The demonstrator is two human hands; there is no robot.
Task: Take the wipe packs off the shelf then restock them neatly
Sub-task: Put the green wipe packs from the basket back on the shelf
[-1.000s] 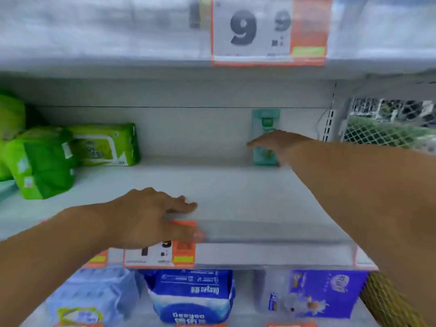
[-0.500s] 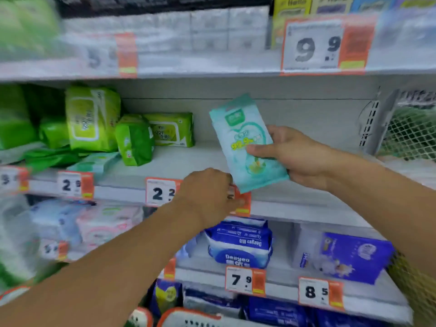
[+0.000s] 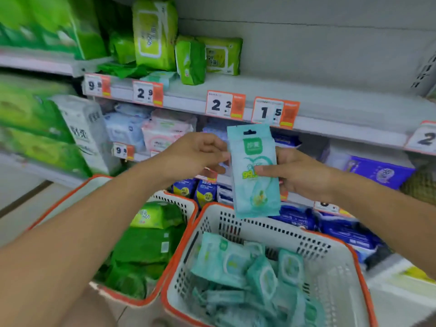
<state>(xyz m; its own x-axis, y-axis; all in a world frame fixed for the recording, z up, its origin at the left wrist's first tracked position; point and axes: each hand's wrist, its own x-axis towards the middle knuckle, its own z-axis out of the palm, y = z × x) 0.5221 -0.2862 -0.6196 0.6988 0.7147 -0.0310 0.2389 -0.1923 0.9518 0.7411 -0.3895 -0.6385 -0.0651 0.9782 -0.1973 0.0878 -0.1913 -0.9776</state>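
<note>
A slim teal wipe pack (image 3: 253, 171) hangs upright in front of the shelf (image 3: 330, 107), above the far rim of a white basket with an orange rim (image 3: 339, 277). The right hand (image 3: 304, 175) grips it, thumb laid across its printed front, the other fingers hidden behind the pack. The left hand (image 3: 195, 156) meets the pack's left edge with curled fingers; whether they pinch it or only touch is hard to tell. More teal packs (image 3: 245, 277) lie jumbled in that basket, its near end cut off by the frame. A second basket (image 3: 186, 208) just to the left holds green wipe packs (image 3: 146, 244). Lime-green packs (image 3: 191, 60) stand on the shelf's left part; price tags (image 3: 225, 105) line its front edge.
</note>
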